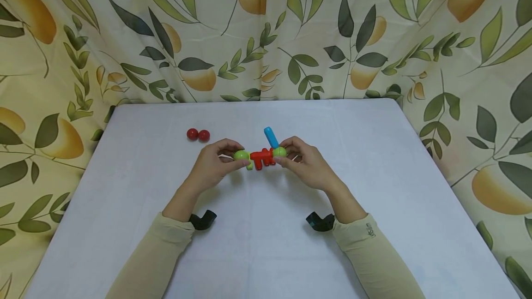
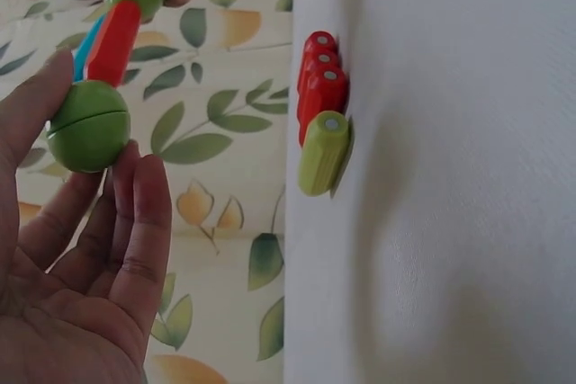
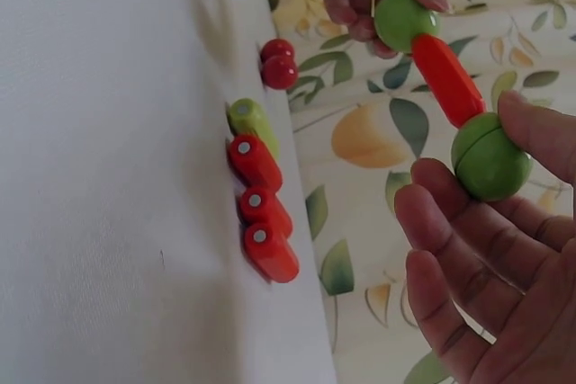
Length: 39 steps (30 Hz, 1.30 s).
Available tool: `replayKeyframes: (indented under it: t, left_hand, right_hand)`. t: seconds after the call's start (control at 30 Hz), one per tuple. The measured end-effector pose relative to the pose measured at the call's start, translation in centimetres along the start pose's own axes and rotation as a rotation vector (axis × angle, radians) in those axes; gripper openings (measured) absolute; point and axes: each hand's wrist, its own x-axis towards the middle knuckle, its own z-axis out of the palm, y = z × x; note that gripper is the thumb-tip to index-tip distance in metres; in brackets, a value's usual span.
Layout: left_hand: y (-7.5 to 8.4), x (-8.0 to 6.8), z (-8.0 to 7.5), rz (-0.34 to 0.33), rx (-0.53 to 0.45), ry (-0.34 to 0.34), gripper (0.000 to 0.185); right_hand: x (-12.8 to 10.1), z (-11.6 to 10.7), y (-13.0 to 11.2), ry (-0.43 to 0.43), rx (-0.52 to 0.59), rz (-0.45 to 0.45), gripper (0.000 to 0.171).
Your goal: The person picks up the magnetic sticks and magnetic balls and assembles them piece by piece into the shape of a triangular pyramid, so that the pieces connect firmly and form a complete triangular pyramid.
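My left hand (image 1: 213,164) pinches a green ball (image 2: 88,127) between thumb and fingers. A second green ball (image 3: 491,157) is gripped the same way by my right hand (image 1: 307,163). Between the two balls runs a red magnetic stick (image 3: 447,81), touching both and held above the table. On the table below stand several red sticks (image 3: 262,165) and a yellow-green stick (image 3: 252,123), with round metal ends showing. A blue stick (image 1: 271,137) slants up beside the right-hand ball; whether it touches that ball I cannot tell.
Two red balls (image 1: 198,134) sit side by side on the white-covered table (image 1: 257,243), beyond my left hand. A curtain with leaf and fruit print (image 1: 266,36) hangs behind the table and along its sides. Black wrist devices (image 1: 203,220) show under both cuffs.
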Motion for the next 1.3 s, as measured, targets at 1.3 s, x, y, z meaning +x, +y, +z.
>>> replayKeyframes:
  t: [1.3]
  left_hand:
    - [-1.4, 0.0, 3.3, -0.102, 0.351, -0.245, 0.028]
  right_hand:
    - [0.1, -1.4, 2.7, -0.41, -0.167, 0.184, 0.033]
